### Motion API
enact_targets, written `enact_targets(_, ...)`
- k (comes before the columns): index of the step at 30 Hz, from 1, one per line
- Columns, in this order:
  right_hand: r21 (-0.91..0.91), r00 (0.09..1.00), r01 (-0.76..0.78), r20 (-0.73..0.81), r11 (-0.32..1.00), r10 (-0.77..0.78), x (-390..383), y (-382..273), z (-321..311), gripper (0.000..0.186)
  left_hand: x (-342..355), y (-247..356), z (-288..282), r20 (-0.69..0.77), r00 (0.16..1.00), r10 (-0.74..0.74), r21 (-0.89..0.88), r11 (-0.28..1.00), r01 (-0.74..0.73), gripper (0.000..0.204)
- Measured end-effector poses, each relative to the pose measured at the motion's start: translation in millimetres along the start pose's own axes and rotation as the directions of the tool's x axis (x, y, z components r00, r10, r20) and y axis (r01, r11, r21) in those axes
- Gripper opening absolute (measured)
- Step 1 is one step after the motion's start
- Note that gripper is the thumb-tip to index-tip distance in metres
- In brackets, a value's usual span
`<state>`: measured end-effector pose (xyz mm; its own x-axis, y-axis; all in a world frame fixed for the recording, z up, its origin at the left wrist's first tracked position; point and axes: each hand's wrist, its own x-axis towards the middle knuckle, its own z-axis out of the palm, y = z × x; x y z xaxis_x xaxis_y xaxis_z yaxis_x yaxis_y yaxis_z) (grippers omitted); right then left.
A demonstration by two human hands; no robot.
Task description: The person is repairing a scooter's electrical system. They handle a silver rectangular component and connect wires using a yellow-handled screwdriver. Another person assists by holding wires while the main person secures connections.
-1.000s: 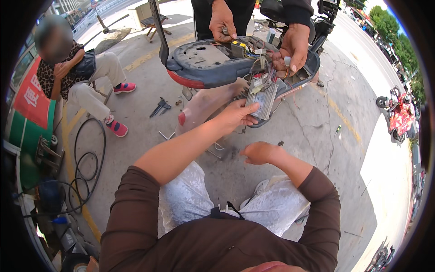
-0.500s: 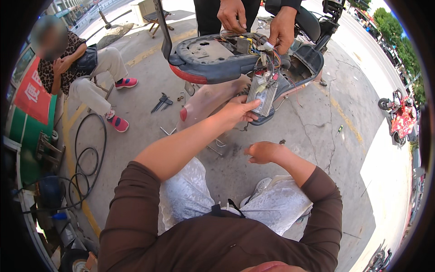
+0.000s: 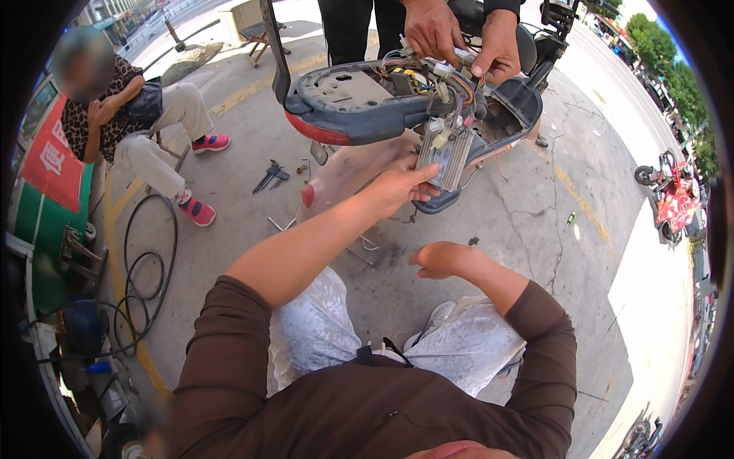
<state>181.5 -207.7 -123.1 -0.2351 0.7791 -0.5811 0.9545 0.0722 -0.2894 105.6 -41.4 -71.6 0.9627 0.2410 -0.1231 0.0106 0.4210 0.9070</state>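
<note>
My left hand [image 3: 401,188] is closed on the lower end of a finned silver controller box [image 3: 451,162], thumb on its face. Its wires [image 3: 463,90] run up to the opened body of an electric scooter [image 3: 340,122]. A person across from me works on those wires and white connectors [image 3: 442,70] with a left-side hand [image 3: 434,29] and a right-side hand [image 3: 498,47]. Lower down, away from the scooter, my right hand [image 3: 439,260] hangs over the pavement with loosely bent fingers and nothing visible in it; some fingertips are hidden.
A set of hex keys [image 3: 271,176] lies left of the scooter, with metal rods [image 3: 361,255] nearer my knees. A green screwdriver [image 3: 569,221] is on the ground at right. A black hose [image 3: 174,260] coils at left, below a seated person [image 3: 145,107]. A red scooter [image 3: 677,200] stands far right.
The other person's hands have come closer together over the wires, the left-side one moving right and down. The controller has shifted slightly in my left hand. My right hand has barely moved.
</note>
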Motion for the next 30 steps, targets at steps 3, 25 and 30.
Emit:
enact_targets(3, -0.013, 1.0, 0.007, 0.0, 1.0, -0.007, 1, 0, 0, 0.033, 1, -3, -1, -0.008, 1.0, -0.006, 0.016, 1.0, 0.006, 0.045)
enact_targets(25, 0.019, 1.0, -0.025, 0.017, 1.0, 0.024, -1, 1, -2, 0.035, 2, -4, -7, -0.011, 1.0, -0.006, 0.009, 1.0, 0.006, 0.04)
enact_targets(30, 0.013, 1.0, -0.007, -0.007, 1.0, 0.007, 2, 7, 5, 0.035, 2, -6, -7, -0.022, 1.0, 0.012, 0.012, 1.0, -0.012, 0.04)
